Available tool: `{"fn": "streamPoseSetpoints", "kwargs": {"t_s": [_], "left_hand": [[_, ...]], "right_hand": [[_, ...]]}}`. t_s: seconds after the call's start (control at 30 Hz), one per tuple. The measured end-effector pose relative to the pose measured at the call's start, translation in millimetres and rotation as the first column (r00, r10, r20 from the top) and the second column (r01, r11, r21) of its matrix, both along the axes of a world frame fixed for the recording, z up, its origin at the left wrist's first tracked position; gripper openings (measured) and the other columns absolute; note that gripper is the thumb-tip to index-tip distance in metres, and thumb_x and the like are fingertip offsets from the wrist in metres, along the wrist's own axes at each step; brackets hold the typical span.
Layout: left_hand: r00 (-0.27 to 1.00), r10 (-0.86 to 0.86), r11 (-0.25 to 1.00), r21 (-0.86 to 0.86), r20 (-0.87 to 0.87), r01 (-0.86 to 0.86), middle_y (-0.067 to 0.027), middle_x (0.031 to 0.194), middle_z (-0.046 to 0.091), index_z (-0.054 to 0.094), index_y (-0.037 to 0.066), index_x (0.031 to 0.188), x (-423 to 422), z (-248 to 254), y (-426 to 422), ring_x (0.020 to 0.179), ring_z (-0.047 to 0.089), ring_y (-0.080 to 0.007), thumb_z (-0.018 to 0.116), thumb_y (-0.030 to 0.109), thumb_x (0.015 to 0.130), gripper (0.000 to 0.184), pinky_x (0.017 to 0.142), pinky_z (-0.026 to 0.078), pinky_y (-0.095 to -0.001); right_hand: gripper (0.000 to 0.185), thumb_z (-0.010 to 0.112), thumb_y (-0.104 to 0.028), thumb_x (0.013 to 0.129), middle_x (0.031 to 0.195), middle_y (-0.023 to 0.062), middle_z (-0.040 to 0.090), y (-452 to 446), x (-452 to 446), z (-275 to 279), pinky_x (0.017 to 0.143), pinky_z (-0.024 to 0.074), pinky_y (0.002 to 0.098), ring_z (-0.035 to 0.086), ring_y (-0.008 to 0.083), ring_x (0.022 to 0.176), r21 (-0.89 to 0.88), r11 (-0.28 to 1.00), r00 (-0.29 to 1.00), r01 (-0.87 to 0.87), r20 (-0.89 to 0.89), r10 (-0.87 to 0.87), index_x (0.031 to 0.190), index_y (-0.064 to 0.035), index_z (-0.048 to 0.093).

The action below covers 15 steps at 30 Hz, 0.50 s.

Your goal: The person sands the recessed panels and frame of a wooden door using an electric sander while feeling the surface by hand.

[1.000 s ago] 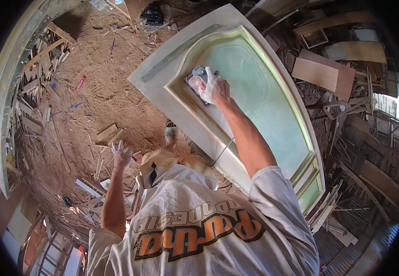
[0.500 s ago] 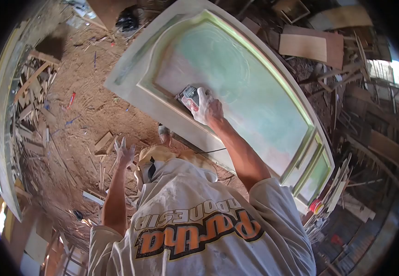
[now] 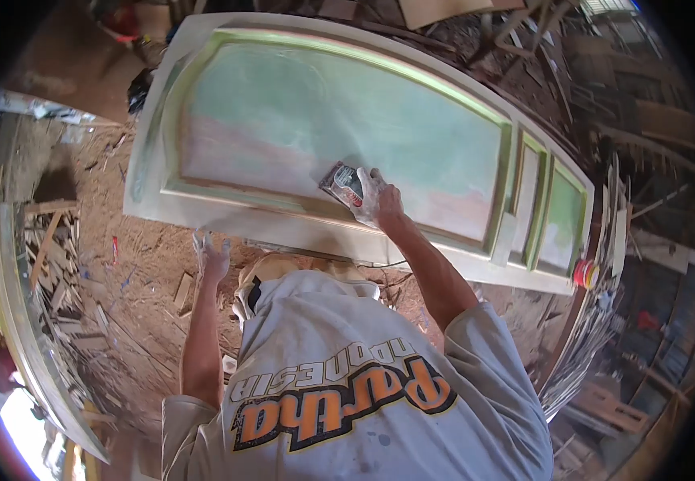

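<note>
A large panelled door (image 3: 283, 104) with a pale green and pinkish recessed face and raised green-edged moulding lies across the upper view. My right hand (image 3: 377, 199), dusty white, is closed round a dark and red power sander (image 3: 346, 184), which rests on the recessed panel near its lower moulding. A thin cable shows beside the right forearm at the door's near edge. My left hand (image 3: 213, 255) is raised over the floor just below the door's near edge, its fingers apart and holding nothing.
Wood scraps (image 3: 55, 272) are heaped at the left beside a curved pale panel (image 3: 31, 353). A red and yellow roll (image 3: 586, 273) is at the door's right corner. Stacked timber and boards (image 3: 668, 248) fill the right side. A red wrapper (image 3: 115, 250) lies on the dusty floor.
The view has swung round, so the door now lies more nearly crosswise. The sander in my right hand has moved along the panel toward its divided end. My left hand stays open.
</note>
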<state>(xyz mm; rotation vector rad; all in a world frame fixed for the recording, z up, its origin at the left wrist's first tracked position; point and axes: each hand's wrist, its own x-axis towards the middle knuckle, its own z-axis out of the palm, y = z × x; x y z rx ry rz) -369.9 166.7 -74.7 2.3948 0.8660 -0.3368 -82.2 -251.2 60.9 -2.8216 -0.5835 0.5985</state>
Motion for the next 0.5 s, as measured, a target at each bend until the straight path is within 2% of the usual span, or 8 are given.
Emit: {"fn": "streamPoseSetpoints", "kwargs": {"t_s": [0.07, 0.13, 0.27, 0.33, 0.5], "left_hand": [[1.000, -0.004, 0.999, -0.034, 0.009, 0.004, -0.0389, 0.183, 0.019, 0.026, -0.003, 0.178, 0, -6, -9, 0.172, 0.014, -0.0533, 0.073, 0.048, 0.108, 0.099, 0.142, 0.013, -0.0558], [0.999, -0.048, 0.998, 0.042, 0.024, 0.047, -0.0373, 0.183, 0.022, 0.021, -0.003, 0.179, 1, -7, -18, 0.172, 0.015, -0.0547, 0.074, 0.047, 0.107, 0.102, 0.142, 0.013, -0.0572], [0.997, -0.082, 0.993, 0.084, 0.017, 0.080, -0.0364, 0.183, 0.025, 0.023, -0.003, 0.179, 5, -9, -38, 0.171, 0.016, -0.0548, 0.075, 0.047, 0.106, 0.103, 0.142, 0.014, -0.0580], [0.996, -0.092, 0.992, 0.082, 0.005, 0.091, -0.0391, 0.179, 0.029, 0.026, -0.006, 0.176, 7, -4, -48, 0.169, 0.019, -0.0572, 0.075, 0.049, 0.105, 0.102, 0.141, 0.015, -0.0579], [0.994, -0.107, 0.989, 0.101, -0.016, 0.108, -0.0393, 0.179, 0.030, 0.028, -0.006, 0.176, 5, -15, -62, 0.170, 0.018, -0.0570, 0.073, 0.050, 0.107, 0.100, 0.141, 0.016, -0.0583]], "right_hand": [[0.064, 0.085, -0.044, 0.092, 0.132, 0.0227, 0.068, -39, 2, 5, 0.091, 0.0627, 0.0602, 0.075, 0.0492, 0.110, -0.006, 0.999, 0.999, 0.042, -0.002, -0.042, 0.137, -0.0095, 0.057], [0.063, 0.084, -0.047, 0.093, 0.130, 0.0223, 0.069, -75, 4, 7, 0.090, 0.0624, 0.0607, 0.075, 0.0492, 0.109, 0.007, 0.995, 0.995, 0.099, 0.004, -0.099, 0.137, -0.0098, 0.057], [0.061, 0.080, -0.052, 0.098, 0.124, 0.0216, 0.069, -146, 4, 10, 0.088, 0.0617, 0.0621, 0.075, 0.0494, 0.107, 0.051, 0.978, 0.979, 0.200, 0.032, -0.202, 0.137, -0.0108, 0.058], [0.059, 0.080, -0.051, 0.098, 0.120, 0.0214, 0.070, -180, 2, 12, 0.086, 0.0618, 0.0630, 0.075, 0.0501, 0.105, 0.086, 0.974, 0.974, 0.208, 0.072, -0.214, 0.135, -0.0113, 0.060], [0.059, 0.086, -0.047, 0.093, 0.118, 0.0215, 0.071, -253, 4, 15, 0.085, 0.0627, 0.0632, 0.077, 0.0500, 0.102, 0.121, 0.934, 0.928, 0.335, 0.128, -0.350, 0.133, -0.0112, 0.061]]}}
